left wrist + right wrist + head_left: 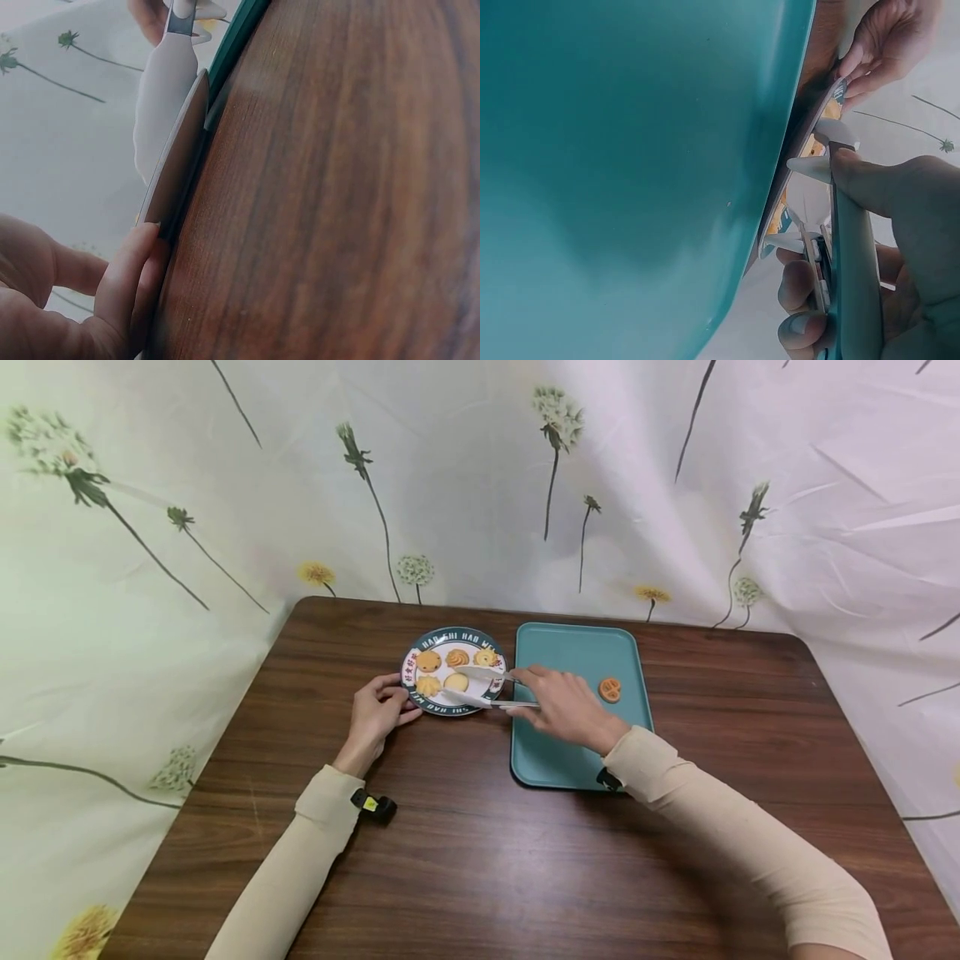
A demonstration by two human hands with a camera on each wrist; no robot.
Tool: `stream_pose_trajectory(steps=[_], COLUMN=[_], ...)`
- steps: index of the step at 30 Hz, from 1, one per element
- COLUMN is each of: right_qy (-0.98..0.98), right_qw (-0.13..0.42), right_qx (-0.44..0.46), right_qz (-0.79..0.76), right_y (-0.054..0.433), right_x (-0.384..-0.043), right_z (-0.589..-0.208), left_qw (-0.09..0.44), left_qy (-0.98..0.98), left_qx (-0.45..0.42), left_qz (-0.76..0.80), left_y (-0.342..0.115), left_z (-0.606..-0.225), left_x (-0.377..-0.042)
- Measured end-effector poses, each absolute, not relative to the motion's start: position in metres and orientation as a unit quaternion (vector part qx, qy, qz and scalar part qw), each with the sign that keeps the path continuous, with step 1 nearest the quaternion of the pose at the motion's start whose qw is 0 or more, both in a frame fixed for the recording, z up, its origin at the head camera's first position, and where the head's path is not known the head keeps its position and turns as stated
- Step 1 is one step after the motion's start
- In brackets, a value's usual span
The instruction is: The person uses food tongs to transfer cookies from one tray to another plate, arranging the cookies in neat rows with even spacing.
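A dandelion curtain (465, 485) hung behind the wooden table (450, 860). From afar, I saw the left hand (375, 710) pinch the plate (450, 637). Its round cookie (456, 682) lay between tongs (474, 699) that the right hand (566, 706) gripped over the teal tray (577, 647). A weak squeeze could drop it.

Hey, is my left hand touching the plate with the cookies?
Touching. The left wrist view shows it: your left hand has its fingertips right against the rim of the plate, no gap between.
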State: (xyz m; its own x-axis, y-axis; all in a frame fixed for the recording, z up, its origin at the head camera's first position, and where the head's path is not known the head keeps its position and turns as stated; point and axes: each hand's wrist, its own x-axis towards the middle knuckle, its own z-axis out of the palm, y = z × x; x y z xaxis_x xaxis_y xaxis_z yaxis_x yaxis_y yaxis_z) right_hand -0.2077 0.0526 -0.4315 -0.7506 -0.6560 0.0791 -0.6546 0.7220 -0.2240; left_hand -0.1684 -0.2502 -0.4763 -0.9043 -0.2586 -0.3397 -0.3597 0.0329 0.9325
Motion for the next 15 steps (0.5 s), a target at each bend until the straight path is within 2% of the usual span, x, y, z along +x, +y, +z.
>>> stream_pose_trajectory(steps=[15], right_qy=[0.928], right_qw=[0.016], right_qx=[-0.35], right_qz=[-0.125], right_y=[0.0513], right_x=[-0.2091], right_z=[-0.4293], left_qw=[0.02], left_qy=[0.705], left_qx=[-0.205], left_qz=[0.679], left_y=[-0.2488], left_z=[-0.4768], left_x=[-0.1678])
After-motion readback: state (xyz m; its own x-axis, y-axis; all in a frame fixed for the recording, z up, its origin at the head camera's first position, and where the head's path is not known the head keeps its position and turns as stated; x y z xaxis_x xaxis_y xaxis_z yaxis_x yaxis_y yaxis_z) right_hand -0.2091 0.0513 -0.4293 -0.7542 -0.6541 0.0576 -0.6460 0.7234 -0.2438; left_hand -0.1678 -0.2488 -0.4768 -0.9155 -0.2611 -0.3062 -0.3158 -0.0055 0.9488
